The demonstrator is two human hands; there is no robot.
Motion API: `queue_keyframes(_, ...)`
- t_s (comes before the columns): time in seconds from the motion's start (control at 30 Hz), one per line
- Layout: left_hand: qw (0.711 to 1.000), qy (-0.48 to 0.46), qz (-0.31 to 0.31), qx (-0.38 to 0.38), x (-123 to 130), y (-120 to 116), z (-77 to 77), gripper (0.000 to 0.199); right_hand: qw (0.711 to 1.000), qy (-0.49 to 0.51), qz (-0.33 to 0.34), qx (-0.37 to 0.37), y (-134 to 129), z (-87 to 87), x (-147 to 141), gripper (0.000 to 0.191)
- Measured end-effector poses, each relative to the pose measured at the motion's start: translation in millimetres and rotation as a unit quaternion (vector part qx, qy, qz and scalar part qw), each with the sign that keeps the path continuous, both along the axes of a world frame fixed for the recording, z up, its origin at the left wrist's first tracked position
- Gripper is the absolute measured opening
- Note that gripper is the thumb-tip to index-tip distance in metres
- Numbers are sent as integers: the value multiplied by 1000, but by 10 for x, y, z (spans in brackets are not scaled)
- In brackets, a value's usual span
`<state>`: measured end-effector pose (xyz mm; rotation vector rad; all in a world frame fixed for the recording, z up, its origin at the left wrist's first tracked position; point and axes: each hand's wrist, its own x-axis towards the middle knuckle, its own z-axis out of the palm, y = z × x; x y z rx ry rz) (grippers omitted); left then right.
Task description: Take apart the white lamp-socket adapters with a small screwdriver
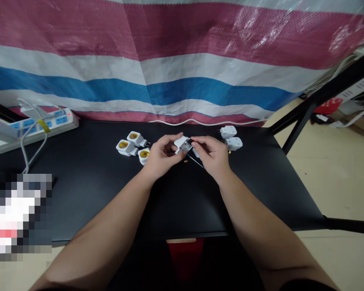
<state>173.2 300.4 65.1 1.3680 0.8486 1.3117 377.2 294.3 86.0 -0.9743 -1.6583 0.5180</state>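
Observation:
My left hand [164, 157] is closed around an opened white plug-in lamp socket housing [179, 142], whose inner side with metal parts faces up. At the housing's right edge, the thumb and fingers of my right hand [214, 155] are pinched together; whatever they hold is too small to make out. A thin metal rod [196, 162], like a screwdriver shaft, lies below the right hand, its rear end hidden. A white piece [195, 152] is partly covered by the right fingers. On the table below the housing sits a small brass part [186, 161].
Several white lamp sockets with brass threads [123, 146] stand left of my hands. White plug housings [234, 143] lie on the right, with a brass bit [229, 152] beside them. A power strip [57, 121] with cables occupies the black table's [87, 194] back left. Behind hangs a striped sheet [182, 93].

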Motion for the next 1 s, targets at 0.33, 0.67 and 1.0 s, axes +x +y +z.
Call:
queue_keyframes(0.33, 984, -108, -109, -94, 18, -22, 28, 53, 955, 161, 151, -200, 77, -66, 33, 21)
queue_keyframes(0.67, 994, 92, 3, 63, 32, -26, 7, 59, 968, 121, 101, -197, 73, -96, -25, 38)
queue_keyframes(1.0, 971, 190, 125, 67, -38, 17, 1, 47, 933, -343, 71, -86, 54, -35, 124, 5)
